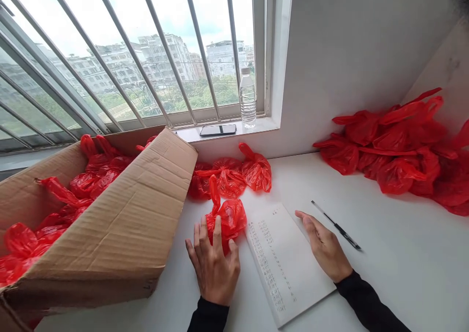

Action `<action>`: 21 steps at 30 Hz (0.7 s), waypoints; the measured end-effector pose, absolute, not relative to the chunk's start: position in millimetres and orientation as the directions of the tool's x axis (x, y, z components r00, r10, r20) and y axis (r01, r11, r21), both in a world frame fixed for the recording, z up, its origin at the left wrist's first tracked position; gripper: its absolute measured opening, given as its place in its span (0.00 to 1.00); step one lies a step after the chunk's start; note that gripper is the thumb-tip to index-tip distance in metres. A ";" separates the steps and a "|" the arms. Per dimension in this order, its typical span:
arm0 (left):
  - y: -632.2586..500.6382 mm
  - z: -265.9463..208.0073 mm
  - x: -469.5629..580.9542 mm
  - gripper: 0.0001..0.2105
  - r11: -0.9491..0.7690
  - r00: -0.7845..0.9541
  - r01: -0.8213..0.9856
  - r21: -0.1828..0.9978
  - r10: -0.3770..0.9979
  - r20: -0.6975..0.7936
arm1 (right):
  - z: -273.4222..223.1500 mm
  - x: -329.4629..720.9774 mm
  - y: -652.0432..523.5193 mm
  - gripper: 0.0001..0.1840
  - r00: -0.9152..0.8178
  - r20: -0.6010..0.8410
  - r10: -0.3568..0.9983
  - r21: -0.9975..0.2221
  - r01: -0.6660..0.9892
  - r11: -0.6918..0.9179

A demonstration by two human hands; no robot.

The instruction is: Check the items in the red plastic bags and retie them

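My left hand rests with spread fingers on the near side of a knotted red plastic bag. What the bag contains cannot be made out. My right hand lies on its side at the right edge of an open notebook, fingers stretched out and holding nothing. Handwritten columns run down the notebook's left part. A black pen lies on the table to the right of that hand. Several more tied red bags sit behind the first one, against the wall.
A cardboard box full of red bags stands at the left, its flap leaning toward the table. More red bags are heaped at the back right. A phone and a clear water bottle stand on the sill by the barred window.
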State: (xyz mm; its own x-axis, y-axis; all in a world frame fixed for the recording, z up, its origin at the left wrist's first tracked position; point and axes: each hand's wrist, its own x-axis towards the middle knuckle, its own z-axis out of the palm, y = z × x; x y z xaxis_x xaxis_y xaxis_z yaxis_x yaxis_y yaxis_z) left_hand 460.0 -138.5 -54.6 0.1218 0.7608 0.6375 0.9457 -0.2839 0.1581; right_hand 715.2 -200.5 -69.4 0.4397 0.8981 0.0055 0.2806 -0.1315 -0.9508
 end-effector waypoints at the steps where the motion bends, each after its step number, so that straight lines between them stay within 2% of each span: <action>1: -139.2 -53.9 458.0 0.24 -0.328 0.188 0.938 0.115 0.758 0.625 | -70.5 715.4 -200.2 0.31 0.440 0.012 0.898 -0.949 0.288 -0.129; 4: -131.1 -55.9 446.5 0.24 -0.536 0.473 0.844 -0.006 0.741 0.477 | -73.5 716.1 -199.6 0.30 0.442 0.037 0.896 -0.941 0.318 -0.118; 6: -121.1 -59.9 439.0 0.24 -0.569 0.538 0.821 -0.036 0.753 0.378 | -74.6 716.5 -199.3 0.29 0.441 0.047 0.896 -0.935 0.336 -0.117; 9: -108.6 -64.9 434.7 0.23 -0.346 0.328 0.938 -0.032 0.853 0.406 | -75.4 717.1 -198.6 0.29 0.433 0.054 0.900 -0.929 0.353 -0.114; 11: -105.0 -65.2 435.4 0.24 -0.214 0.193 0.977 -0.010 0.862 0.469 | -76.3 717.6 -198.0 0.29 0.422 0.060 0.905 -0.926 0.362 -0.108; 16: -104.6 -62.8 436.1 0.21 -0.222 0.156 0.974 0.044 0.801 0.578 | -79.1 717.7 -197.4 0.27 0.398 0.077 0.914 -0.902 0.419 -0.106; 21: -94.3 -68.1 433.5 0.21 -0.199 0.136 0.979 0.054 0.822 0.553 | -79.2 712.9 -198.5 0.24 0.278 0.246 0.929 -0.797 0.603 0.030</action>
State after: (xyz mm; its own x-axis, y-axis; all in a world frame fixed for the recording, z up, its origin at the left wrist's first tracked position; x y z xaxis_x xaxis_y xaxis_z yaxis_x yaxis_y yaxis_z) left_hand 433.5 -94.3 -68.1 0.1363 0.8221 0.5528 0.9786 -0.1986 0.0541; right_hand 712.9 -198.5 -79.2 0.2780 0.9286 0.2457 0.6031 0.0303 -0.7971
